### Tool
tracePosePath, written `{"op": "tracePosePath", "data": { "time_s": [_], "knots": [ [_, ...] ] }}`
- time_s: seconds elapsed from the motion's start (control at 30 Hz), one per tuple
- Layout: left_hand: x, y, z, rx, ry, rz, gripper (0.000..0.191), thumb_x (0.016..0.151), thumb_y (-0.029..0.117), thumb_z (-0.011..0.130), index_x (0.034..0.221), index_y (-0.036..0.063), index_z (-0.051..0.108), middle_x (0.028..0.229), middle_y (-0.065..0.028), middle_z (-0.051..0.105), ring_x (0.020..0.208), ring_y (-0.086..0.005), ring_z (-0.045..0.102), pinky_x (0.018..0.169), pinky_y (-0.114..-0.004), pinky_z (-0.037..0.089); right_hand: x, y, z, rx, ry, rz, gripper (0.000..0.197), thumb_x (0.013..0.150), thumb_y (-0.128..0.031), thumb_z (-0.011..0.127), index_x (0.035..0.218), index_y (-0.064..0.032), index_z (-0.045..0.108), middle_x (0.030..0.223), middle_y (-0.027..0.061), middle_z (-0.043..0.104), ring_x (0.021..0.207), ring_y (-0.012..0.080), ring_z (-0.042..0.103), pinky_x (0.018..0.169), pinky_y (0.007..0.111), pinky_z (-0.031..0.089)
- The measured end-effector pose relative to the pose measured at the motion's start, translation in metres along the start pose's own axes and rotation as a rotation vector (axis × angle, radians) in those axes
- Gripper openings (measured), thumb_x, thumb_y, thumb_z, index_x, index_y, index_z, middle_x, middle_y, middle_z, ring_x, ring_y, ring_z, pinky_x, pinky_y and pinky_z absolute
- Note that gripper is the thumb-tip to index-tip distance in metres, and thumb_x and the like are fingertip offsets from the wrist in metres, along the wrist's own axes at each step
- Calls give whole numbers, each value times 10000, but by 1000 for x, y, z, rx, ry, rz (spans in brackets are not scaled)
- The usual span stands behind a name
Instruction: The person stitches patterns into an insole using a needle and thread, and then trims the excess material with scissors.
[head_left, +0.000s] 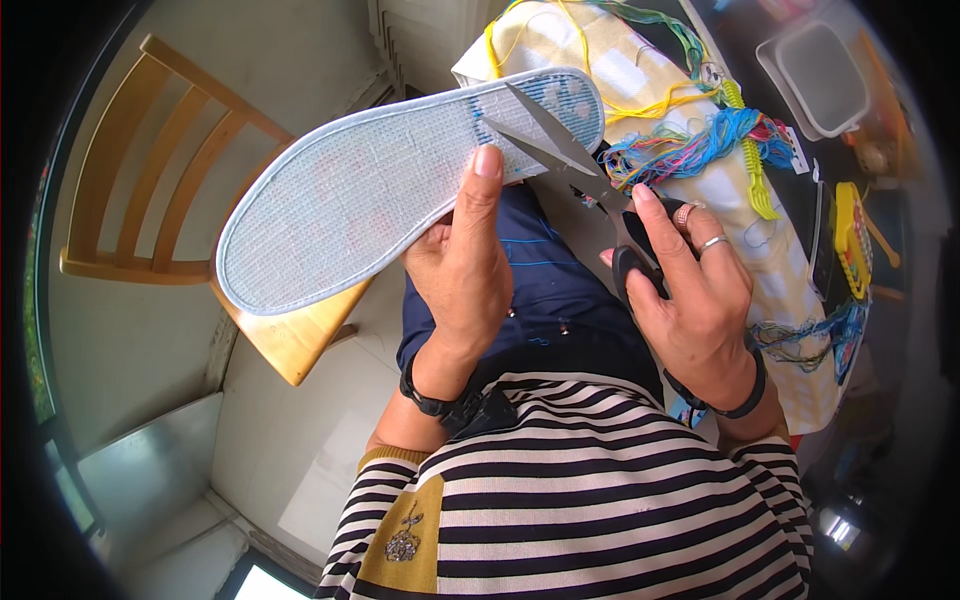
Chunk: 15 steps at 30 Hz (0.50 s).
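My left hand (469, 262) grips a light-blue fabric insole (345, 202) by its near edge, the thumb lying on top. Blue stitches cover the insole's right end, and a short line of darker blue stitches crosses it near my thumb. In my right hand (690, 292) is a pair of scissors (559, 146) with black handles, fingers through the loops. The blades stand apart, pointing left, over the insole near the stitched part. Whether they touch the fabric I cannot tell.
On the right, a table with a checked cloth (787, 285) bears a multicoloured thread skein (697, 146), yellow thread (652, 105), a green plastic fork (754, 165), a phone (823, 240), a yellow basket (851, 240) and a clear container (821, 75). A wooden chair (169, 172) stands left.
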<state>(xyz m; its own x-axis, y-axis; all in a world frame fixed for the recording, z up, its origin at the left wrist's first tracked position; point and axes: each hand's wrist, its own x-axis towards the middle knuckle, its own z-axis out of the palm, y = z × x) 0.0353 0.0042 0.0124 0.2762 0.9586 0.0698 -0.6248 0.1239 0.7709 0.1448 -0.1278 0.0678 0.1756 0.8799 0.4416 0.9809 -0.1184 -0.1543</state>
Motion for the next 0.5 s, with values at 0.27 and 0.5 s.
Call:
{"op": "tracePosePath", "data": {
  "time_s": [0.27, 0.5],
  "knots": [
    [0, -1, 4, 99, 74, 46, 163, 863, 121, 663, 959, -11, 655, 889, -51, 650, 790, -101, 584, 740, -218, 449, -1, -2, 2, -39, -6, -18, 668, 580, -35, 751, 1223, -26, 570, 914, 187, 533, 780, 314, 581, 661, 379, 496],
    [3, -2, 6, 211, 69, 103, 148, 869, 122, 654, 925, -14, 666, 825, -55, 657, 739, -102, 592, 702, -217, 457, -4, -5, 24, -56, 78, -38, 588, 643, -3, 695, 1218, -1, 567, 878, 179, 515, 719, 294, 574, 602, 353, 494]
  ]
}}
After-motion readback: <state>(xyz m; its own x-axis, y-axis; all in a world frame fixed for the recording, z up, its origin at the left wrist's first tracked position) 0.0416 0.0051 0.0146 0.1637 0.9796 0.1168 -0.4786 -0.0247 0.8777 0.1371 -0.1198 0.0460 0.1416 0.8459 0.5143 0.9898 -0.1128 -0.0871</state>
